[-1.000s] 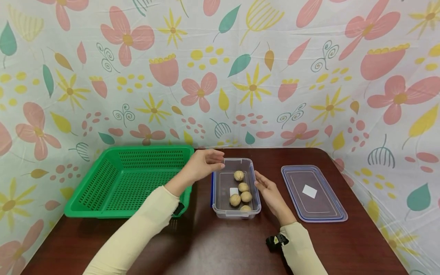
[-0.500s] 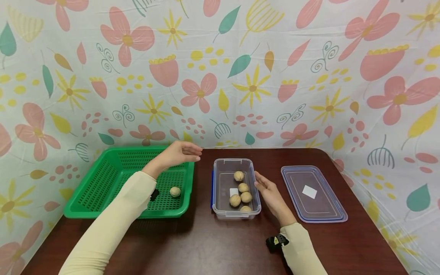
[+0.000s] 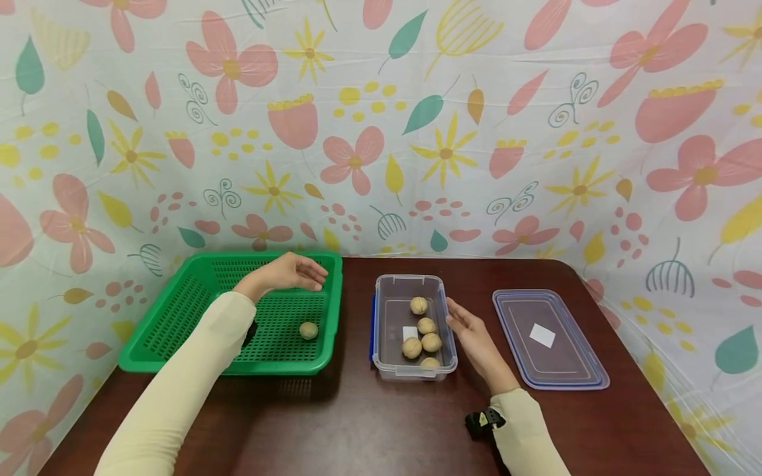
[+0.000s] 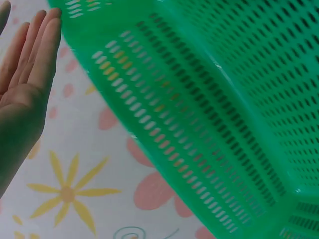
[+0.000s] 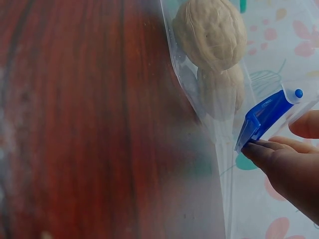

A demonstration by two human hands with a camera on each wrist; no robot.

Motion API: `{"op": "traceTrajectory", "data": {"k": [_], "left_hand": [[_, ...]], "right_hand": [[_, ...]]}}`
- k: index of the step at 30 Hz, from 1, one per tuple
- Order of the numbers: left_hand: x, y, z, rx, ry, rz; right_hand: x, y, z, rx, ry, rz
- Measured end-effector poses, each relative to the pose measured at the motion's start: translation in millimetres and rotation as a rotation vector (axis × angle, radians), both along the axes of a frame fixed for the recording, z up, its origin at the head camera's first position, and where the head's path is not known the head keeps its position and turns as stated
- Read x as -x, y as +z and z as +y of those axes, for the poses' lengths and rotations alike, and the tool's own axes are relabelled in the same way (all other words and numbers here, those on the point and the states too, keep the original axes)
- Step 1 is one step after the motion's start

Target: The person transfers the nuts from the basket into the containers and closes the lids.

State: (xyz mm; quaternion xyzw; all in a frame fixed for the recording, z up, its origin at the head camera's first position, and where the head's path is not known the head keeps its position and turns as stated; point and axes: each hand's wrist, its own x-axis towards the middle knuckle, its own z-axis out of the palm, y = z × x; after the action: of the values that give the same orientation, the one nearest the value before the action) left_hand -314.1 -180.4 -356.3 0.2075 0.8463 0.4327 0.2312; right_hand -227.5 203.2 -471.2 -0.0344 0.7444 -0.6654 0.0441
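Note:
My left hand hovers over the right part of a green plastic basket, holding nothing. In the left wrist view, the left hand has fairly straight fingers beside the basket's rim. Below it, one walnut lies in the basket. Several walnuts lie in a clear plastic container at the middle of the table. My right hand rests against that container's right side. The right wrist view shows the right hand's fingertips at a blue clip on the container.
A clear lid with a blue seal lies on the table to the right, bearing a white label. Another blue clip hangs along the container's left side. Behind the dark wood table hangs a flower-patterned cloth.
My left hand has moved left, from above the container to above the basket. The walnut in the basket shows where the forearm was in front. The right hand stays at the container.

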Motion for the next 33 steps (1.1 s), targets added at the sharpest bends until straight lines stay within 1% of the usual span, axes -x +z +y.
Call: {"op": "traceTrajectory", "data": {"k": [5, 10, 14, 17, 21, 27, 30, 33], "left_hand": [[3.8, -12.7, -7, 0.120, -0.033, -0.032], [4.1, -20.9, -8, 0.241, -0.076, -0.053], [6.1, -28.0, -7, 0.301, -0.120, -0.070], [6.9, -32.8, -7, 0.322, -0.142, -0.094], [5.7, -37.9, -7, 0.341, -0.156, -0.116], [3.0, -45.7, -8, 0.361, -0.177, -0.087], [1.5, -48.8, -7, 0.374, -0.181, -0.072], [0.1, -51.2, -7, 0.400, -0.170, -0.069]], "right_hand": [[0.9, -1.0, 1, 0.009, 0.001, 0.004], [0.5, 0.0, 3, -0.002, 0.004, -0.004], [0.1, 0.7, 3, -0.004, 0.011, -0.002], [0.8, 0.3, 3, -0.003, 0.012, 0.004], [1.6, -0.8, 3, -0.008, 0.008, 0.002], [1.7, -2.3, 2, -0.008, 0.005, 0.001], [1.6, -2.9, 2, -0.009, 0.007, -0.001], [1.7, -3.4, 2, -0.008, 0.008, -0.001]]}}
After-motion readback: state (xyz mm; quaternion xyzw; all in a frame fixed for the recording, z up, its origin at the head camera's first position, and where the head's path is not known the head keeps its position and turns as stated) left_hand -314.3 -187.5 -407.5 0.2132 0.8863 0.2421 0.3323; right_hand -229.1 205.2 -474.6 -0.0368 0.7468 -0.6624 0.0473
